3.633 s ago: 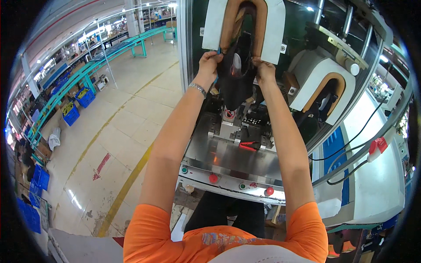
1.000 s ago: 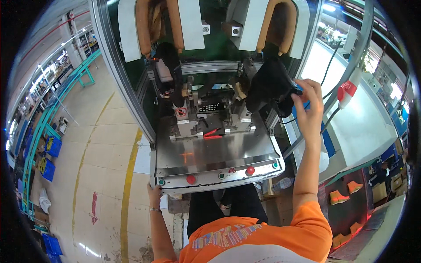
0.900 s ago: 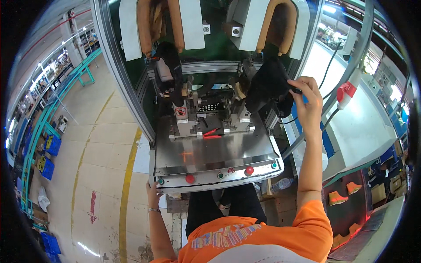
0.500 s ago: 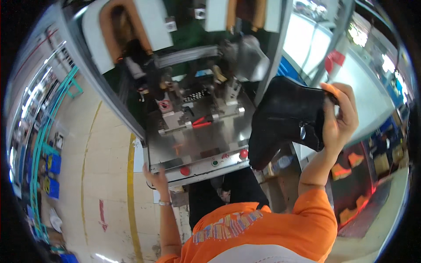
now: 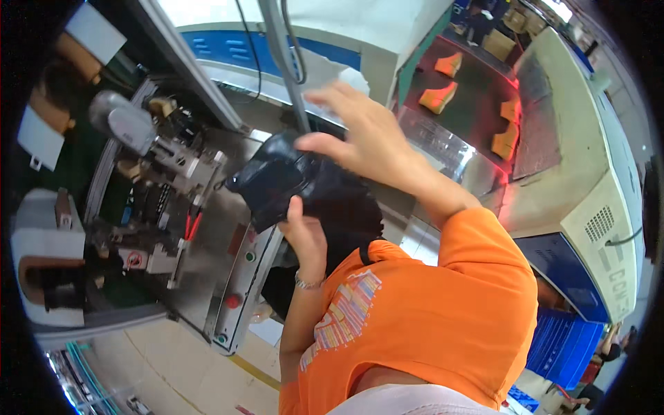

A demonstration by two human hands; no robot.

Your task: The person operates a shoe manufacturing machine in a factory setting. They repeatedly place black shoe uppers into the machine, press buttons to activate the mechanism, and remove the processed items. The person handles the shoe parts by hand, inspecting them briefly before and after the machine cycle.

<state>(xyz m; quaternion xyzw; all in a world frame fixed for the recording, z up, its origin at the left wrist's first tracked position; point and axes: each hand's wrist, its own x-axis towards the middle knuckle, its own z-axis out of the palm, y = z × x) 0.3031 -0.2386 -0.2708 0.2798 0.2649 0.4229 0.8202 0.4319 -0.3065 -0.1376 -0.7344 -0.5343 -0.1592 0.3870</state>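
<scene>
Black boot upper (image 5: pixel 304 190), dark and kind of floppy, sits up in the air just off the grey metal machine (image 5: pixel 207 228). Left hand (image 5: pixel 304 235) is clamped on its lower edge, thumb pressed up against it. Right hand (image 5: pixel 366 135) lies over the top with fingers spread wide, probably just touching, hard to tell. Orange shoe parts (image 5: pixel 443 97) sit further back on a conveyor (image 5: pixel 484 90).
</scene>
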